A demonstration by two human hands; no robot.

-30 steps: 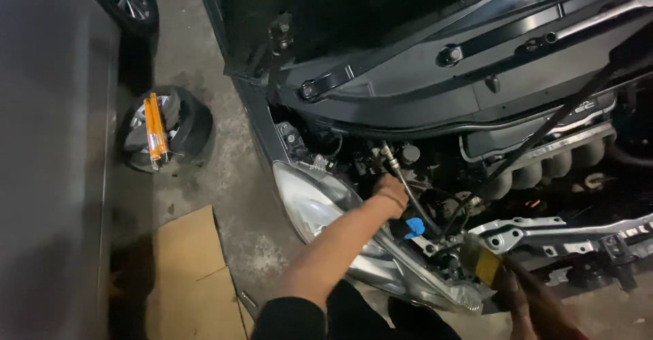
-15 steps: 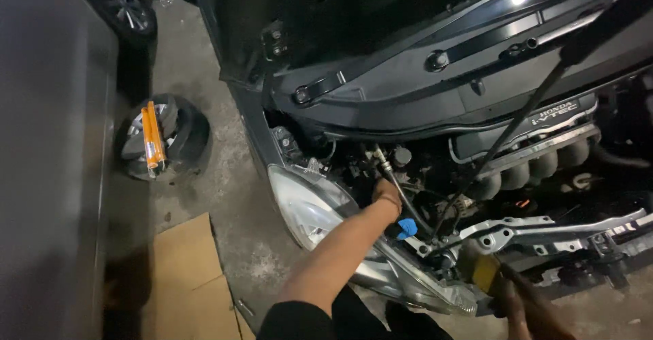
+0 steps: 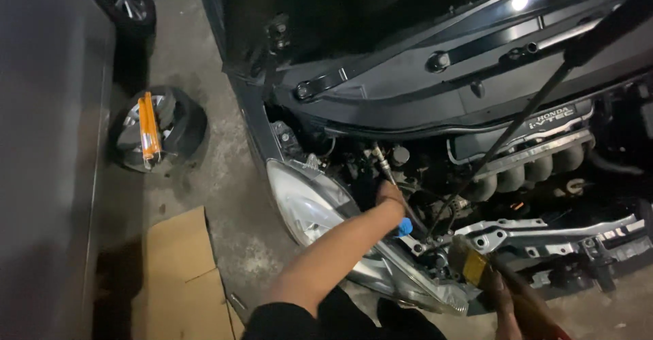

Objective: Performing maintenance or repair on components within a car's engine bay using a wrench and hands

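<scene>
Concrete floor fills the left of the head view, with a flat piece of cardboard point(image 3: 182, 272) lying on it and a loose wheel point(image 3: 158, 136) farther up, an orange cylinder point(image 3: 149, 126) resting across its rim. To the right stands a dark car with its hood raised, a prop rod point(image 3: 517, 129) slanting from the upper right down toward the front crossmember point(image 3: 544, 231).

The person's left hand point(image 3: 390, 194) reaches deep into the engine bay just behind the headlight point(image 3: 309, 204), clenched around the lower part of a long metal tool point(image 3: 382, 163). The tool's long axis runs steeply, tilted a little so its top end leans up and to the left while its lower end points down into the bay beside a blue cap point(image 3: 405, 227).

The right hand point(image 3: 507, 299) shows at the bottom edge, close to a yellow-topped bottle point(image 3: 469, 262) at the car's front; whether its fingers are closed on the bottle cannot be told.
</scene>
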